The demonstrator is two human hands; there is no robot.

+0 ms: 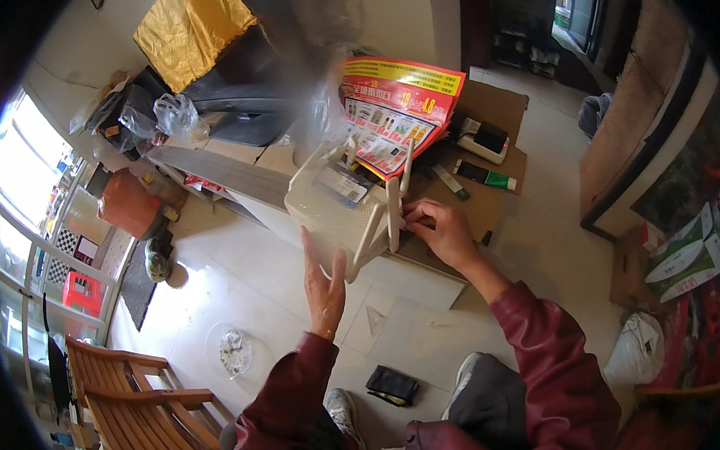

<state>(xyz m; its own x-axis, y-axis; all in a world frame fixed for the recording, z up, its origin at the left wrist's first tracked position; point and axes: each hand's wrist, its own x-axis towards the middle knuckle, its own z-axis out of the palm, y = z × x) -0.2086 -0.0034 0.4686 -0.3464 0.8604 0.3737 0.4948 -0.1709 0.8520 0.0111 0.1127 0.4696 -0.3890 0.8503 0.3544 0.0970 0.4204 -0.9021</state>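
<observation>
A white router (308, 201) with several flat antennas and a label on its face is tilted up above a low cabinet. My left hand (324, 293) holds its lower edge, thumb and fingers apart around the casing. At the side with the antennas, my right hand (444, 232) has its thumb and forefinger pinched together. What those fingertips hold is too small to make out. Behind the router lies a stack of red and yellow flyers (400, 104).
A cardboard sheet (499, 106) bears a dark tube with a green end (485, 175) and a small white device with a black top (482, 140). A wooden chair (130, 405) stands at lower left. A black wallet-like item (392, 385) lies on the tiled floor by my feet.
</observation>
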